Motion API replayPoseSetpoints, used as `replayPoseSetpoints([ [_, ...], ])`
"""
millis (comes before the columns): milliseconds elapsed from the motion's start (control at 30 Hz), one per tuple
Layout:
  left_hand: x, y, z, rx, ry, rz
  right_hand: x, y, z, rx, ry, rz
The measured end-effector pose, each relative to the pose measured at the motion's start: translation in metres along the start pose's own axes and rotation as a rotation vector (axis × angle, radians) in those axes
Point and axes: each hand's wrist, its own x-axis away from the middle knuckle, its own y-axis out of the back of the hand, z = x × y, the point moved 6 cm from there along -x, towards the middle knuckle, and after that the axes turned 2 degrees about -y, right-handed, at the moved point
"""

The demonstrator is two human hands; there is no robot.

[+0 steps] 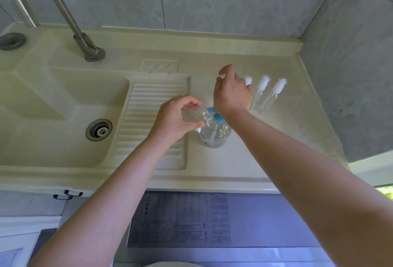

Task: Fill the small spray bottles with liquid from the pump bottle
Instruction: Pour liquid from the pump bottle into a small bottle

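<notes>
A clear pump bottle [214,137] with a blue pump head [217,117] stands on the counter, partly filled with clear liquid. My left hand [176,117] grips a small clear spray bottle [194,114] without its cap, tilted with its mouth at the blue nozzle. My right hand [231,92] hovers beyond the pump head, fingers loosely spread, its wrist above the pump. Its fingertips are beside a white spray cap [248,80], part of which the hand hides. Two capped small spray bottles [268,94] lie side by side on the counter to the right.
A cream sink basin [42,105] with a metal drain [99,132] and a ribbed draining board [153,117] lies to the left. A metal tap [85,41] rises at the back. Tiled walls close the back and right.
</notes>
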Motion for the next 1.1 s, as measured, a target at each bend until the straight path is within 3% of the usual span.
replayPoseSetpoints([
  [200,-0.001,0.003,-0.002,-0.004,-0.009,0.003,-0.009,0.004,-0.003,-0.110,-0.068,0.054],
  [500,0.000,0.000,-0.004,-0.010,0.004,0.024,-0.001,0.004,-0.003,-0.032,-0.023,-0.038],
  [633,-0.001,0.003,-0.006,-0.005,0.006,0.018,-0.009,0.008,-0.002,-0.104,-0.039,-0.001],
  [767,-0.002,0.004,-0.005,-0.004,0.018,0.008,-0.009,0.004,0.003,-0.033,0.048,-0.001],
  [967,-0.001,0.000,-0.005,-0.012,0.005,0.018,-0.005,0.002,0.000,-0.013,0.022,-0.031],
  [1100,-0.001,0.003,-0.005,-0.006,0.009,0.000,-0.012,0.004,-0.002,-0.086,-0.035,0.047],
])
